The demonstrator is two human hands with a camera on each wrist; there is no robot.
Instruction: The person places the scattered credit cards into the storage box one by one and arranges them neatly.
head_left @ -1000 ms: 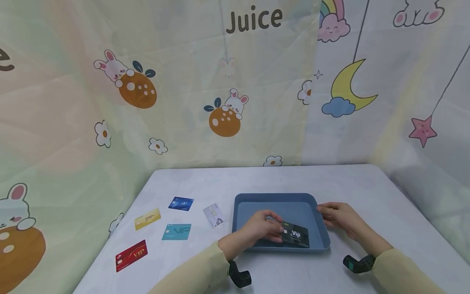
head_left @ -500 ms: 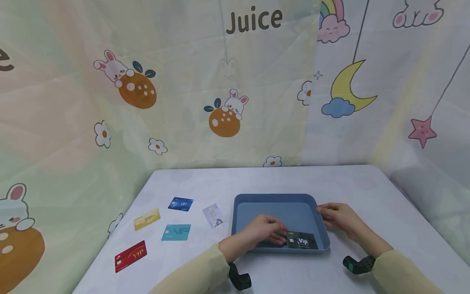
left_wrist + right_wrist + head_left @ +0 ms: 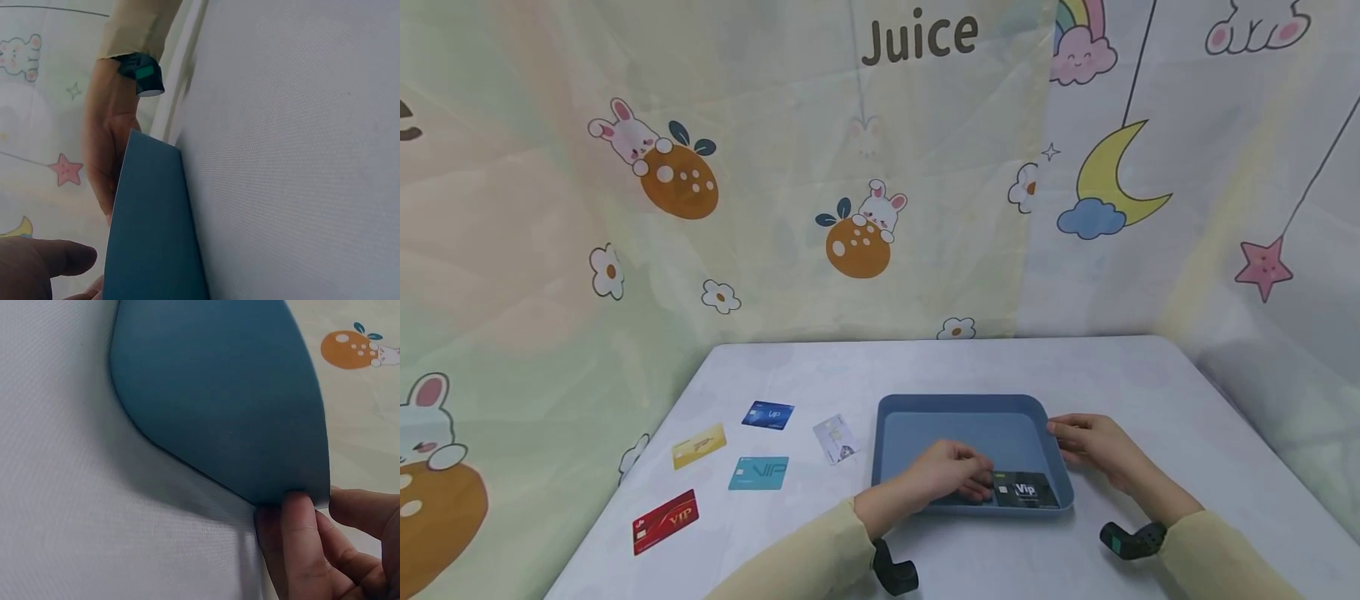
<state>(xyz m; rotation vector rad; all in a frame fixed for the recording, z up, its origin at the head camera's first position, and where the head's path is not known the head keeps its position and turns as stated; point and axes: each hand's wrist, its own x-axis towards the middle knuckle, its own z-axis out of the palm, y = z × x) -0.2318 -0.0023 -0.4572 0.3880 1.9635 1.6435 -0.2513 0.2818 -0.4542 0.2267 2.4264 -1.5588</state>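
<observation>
In the head view a black Vip card lies flat in the near right corner of a shallow blue tray. My left hand is inside the tray, fingers relaxed and fingertips right at the card's left edge. The left wrist view shows my left thumb extended, apart from the fingers; the tray wall hides the card there. My right hand holds the tray's right rim. In the right wrist view, its thumb is at the rim and its fingers press the outer wall.
Left of the tray, several cards lie on the white table: a red VIP card, a yellow one, a teal one, a dark blue one and a pale one. A printed curtain hangs behind.
The black card was tilted in my left fingers, then came down flat in the tray. It has slid slightly right, with the left hand following. My right hand has stayed at the rim.
</observation>
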